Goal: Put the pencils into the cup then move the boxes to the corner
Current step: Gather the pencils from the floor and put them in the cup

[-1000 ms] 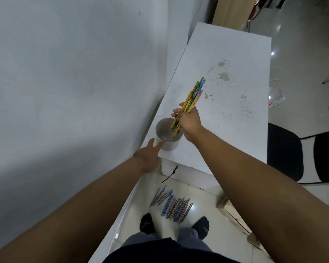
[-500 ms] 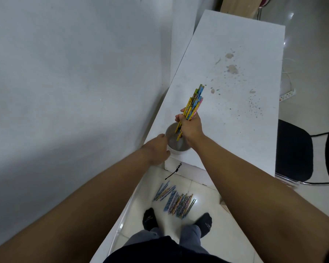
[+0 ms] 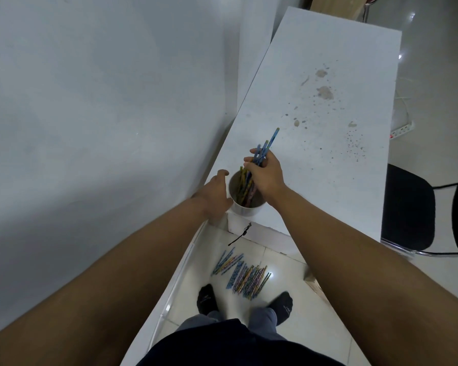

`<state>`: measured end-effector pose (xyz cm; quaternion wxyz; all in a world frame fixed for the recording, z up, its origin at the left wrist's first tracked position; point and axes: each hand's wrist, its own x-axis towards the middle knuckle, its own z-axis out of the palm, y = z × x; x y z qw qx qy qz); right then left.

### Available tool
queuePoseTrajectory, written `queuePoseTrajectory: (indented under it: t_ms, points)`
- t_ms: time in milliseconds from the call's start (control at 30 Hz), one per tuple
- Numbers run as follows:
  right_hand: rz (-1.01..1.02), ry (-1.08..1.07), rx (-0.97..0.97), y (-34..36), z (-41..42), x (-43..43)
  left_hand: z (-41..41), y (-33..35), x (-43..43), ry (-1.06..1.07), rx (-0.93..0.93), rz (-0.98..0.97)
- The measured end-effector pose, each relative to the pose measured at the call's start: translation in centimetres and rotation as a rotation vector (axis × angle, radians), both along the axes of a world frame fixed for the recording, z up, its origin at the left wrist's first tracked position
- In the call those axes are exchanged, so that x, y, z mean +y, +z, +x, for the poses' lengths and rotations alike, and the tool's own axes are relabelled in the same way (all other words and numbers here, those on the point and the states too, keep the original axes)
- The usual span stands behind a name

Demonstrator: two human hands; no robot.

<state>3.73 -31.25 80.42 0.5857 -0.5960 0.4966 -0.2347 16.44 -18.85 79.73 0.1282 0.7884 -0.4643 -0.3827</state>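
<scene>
A white cup (image 3: 245, 209) stands at the near left corner of the white table (image 3: 328, 143). My left hand (image 3: 214, 192) grips the cup's left side. My right hand (image 3: 265, 173) is above the cup's rim, closed on a few blue pencils (image 3: 268, 144) that stick up and away. Several yellow and pink pencils (image 3: 245, 186) stand inside the cup below that hand. More pencils (image 3: 245, 274) lie in a loose pile on the floor tiles in front of my feet. No boxes are clearly in view.
A wall (image 3: 103, 114) runs close along the table's left edge. A black chair (image 3: 410, 207) stands to the right of the table. A wooden piece (image 3: 313, 282) lies on the floor by my right arm. A power strip (image 3: 402, 129) lies on the floor beyond the chair.
My left hand closed around the cup's side. Most of the pencil bundle dropped from my right hand into the cup, leaving a few blue ones in the fingers.
</scene>
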Motion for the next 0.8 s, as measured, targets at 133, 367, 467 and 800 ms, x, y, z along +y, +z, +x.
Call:
queuePoseTrajectory:
  t_ms: [133,367,467,800]
  points:
    - [-0.084,0.046,0.115,0.4,-0.1,0.2,0.1,0.3,-0.1,0.008,-0.004,0.008]
    - [-0.217,0.167,0.263,0.7,-0.7,0.7,-0.1,0.5,0.5,0.012,-0.007,0.017]
    - [-0.283,0.184,0.288,1.1,-1.4,0.7,-0.1,0.6,0.6,0.008,-0.011,0.008]
    - [-0.296,0.428,0.458,1.8,-3.9,1.0,-0.9,1.8,1.8,-0.005,-0.058,-0.134]
